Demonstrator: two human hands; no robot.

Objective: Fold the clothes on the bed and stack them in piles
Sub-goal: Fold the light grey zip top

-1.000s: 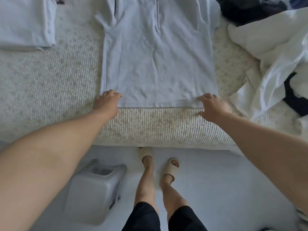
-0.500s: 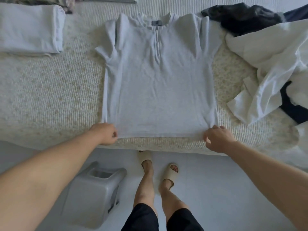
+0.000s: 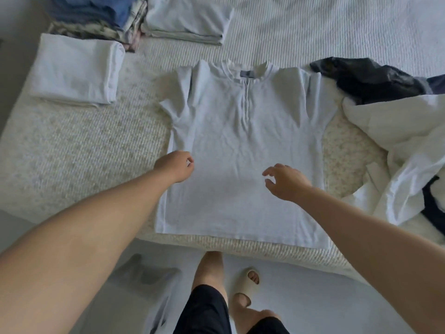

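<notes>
At six o'clock, nearest the person, the hem of a pale grey zip-neck shirt (image 3: pixel 240 165) lies along the near edge of the bed (image 3: pixel 72 153); the shirt is spread flat, face up, collar pointing to twelve. Over its lower half hover both hands. The left hand (image 3: pixel 177 166), at about nine o'clock of the shirt's middle, is loosely curled over the side seam; whether it pinches cloth I cannot tell. The right hand (image 3: pixel 287 182), toward four o'clock, has its fingers (image 3: pixel 268 173) spread and relaxed, holding nothing.

The shirt looks light, soft and limp, so it will likely sag and crease if lifted by one point. Better to take it at a shoulder and the hem on the same side and carry that edge across.

Farther out, at ten o'clock, sits a folded white pile (image 3: pixel 77 68); at eleven and twelve, more folded stacks (image 3: pixel 187 20). At two to three o'clock lie unfolded dark (image 3: pixel 370 78) and white garments (image 3: pixel 397 145).
</notes>
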